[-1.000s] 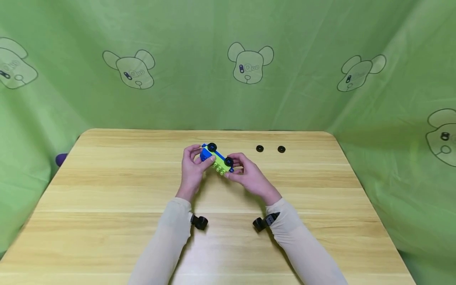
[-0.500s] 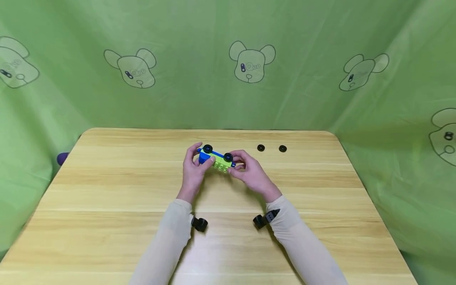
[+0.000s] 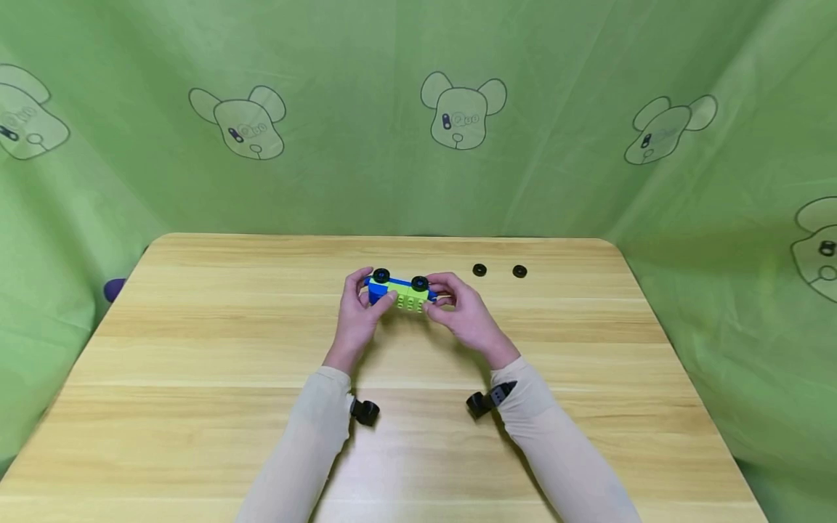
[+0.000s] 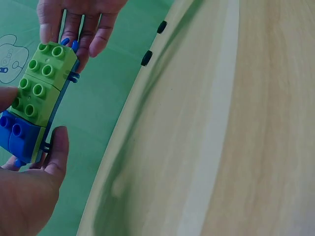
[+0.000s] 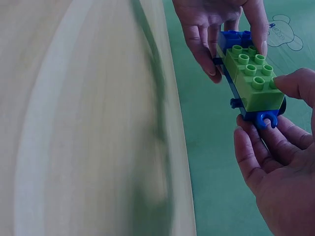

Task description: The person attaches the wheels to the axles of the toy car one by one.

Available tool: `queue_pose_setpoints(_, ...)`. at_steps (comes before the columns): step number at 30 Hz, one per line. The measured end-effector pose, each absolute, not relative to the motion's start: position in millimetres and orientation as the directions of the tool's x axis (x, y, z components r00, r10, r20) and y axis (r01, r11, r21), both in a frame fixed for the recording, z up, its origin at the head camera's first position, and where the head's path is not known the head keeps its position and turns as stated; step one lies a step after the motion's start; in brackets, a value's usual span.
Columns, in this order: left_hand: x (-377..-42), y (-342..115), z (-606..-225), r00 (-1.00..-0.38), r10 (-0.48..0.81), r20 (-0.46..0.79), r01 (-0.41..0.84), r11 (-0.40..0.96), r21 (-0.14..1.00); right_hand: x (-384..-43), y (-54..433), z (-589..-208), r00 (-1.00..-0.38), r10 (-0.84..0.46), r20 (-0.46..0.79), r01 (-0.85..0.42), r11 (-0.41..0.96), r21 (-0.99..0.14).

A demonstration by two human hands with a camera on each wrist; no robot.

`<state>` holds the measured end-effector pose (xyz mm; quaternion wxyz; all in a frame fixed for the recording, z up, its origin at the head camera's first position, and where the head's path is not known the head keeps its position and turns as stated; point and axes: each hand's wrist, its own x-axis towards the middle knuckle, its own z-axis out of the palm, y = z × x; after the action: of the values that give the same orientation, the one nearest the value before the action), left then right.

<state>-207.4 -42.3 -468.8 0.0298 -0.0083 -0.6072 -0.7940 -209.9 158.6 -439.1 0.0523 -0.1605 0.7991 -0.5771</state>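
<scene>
A toy block car (image 3: 399, 288) is held up over the table between both hands, lying lengthwise from left to right. It has a blue base, lime-green studded blocks (image 5: 251, 73) and a blue block (image 4: 22, 135) at its left end. Two black wheels (image 3: 420, 283) sit along its far side. On the other side, bare blue axle pegs (image 5: 236, 103) stick out. My left hand (image 3: 356, 316) grips the blue-block end, thumb against the green blocks. At the other end, beside a blue hook (image 5: 266, 119), my right hand (image 3: 469, 323) pinches the car between thumb and fingers.
Two loose black wheels (image 3: 479, 270) (image 3: 519, 272) lie on the wooden table (image 3: 229, 327) near its far edge, to the right of the hands. A green curtain (image 3: 353, 160) with bear-head prints hangs behind and around the table.
The car has turned from a slant to nearly level, its right end swinging away from me. Both hands keep their hold, and the loose wheels stay where they were.
</scene>
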Motion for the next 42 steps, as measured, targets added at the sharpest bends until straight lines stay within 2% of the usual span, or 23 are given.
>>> queue_pose_setpoints(11, -206.0, -42.5, -465.4, -0.998, -0.028, 0.061, 0.066, -0.205, 0.977, -211.7, 162.3, -436.8, -0.943, -0.305, 0.137, -0.201, 0.193, -0.960)
queue_pose_setpoints(20, -207.1, -43.7, -466.0, -0.999, -0.006, 0.037, 0.038, -0.099, 0.994, -214.3, 164.2, -437.9, -0.952, -0.278, 0.126, -0.197, 0.247, -0.949)
queue_pose_setpoints(26, -204.9, -45.8, -463.7, -0.999, 0.044, -0.002, -0.003, -0.039, 0.999, -215.8, 165.7, -435.3, -0.960, -0.268, 0.083, -0.144, 0.219, -0.965)
queue_pose_setpoints(33, -201.3, -45.3, -462.8, -0.998, 0.055, -0.017, -0.018, -0.025, 1.000, -216.8, 168.3, -436.9, -0.961, -0.269, 0.069, -0.122, 0.183, -0.976)
queue_pose_setpoints(40, -200.8, -46.1, -462.0, -0.993, 0.120, -0.005, -0.020, -0.125, 0.992, -218.3, 166.6, -436.2, -0.958, -0.276, 0.080, -0.116, 0.114, -0.987)
queue_pose_setpoints(42, -201.0, -47.7, -462.1, -0.991, 0.131, 0.003, -0.008, -0.087, 0.996, -219.4, 166.1, -435.6, -0.959, -0.273, 0.072, -0.105, 0.111, -0.988)
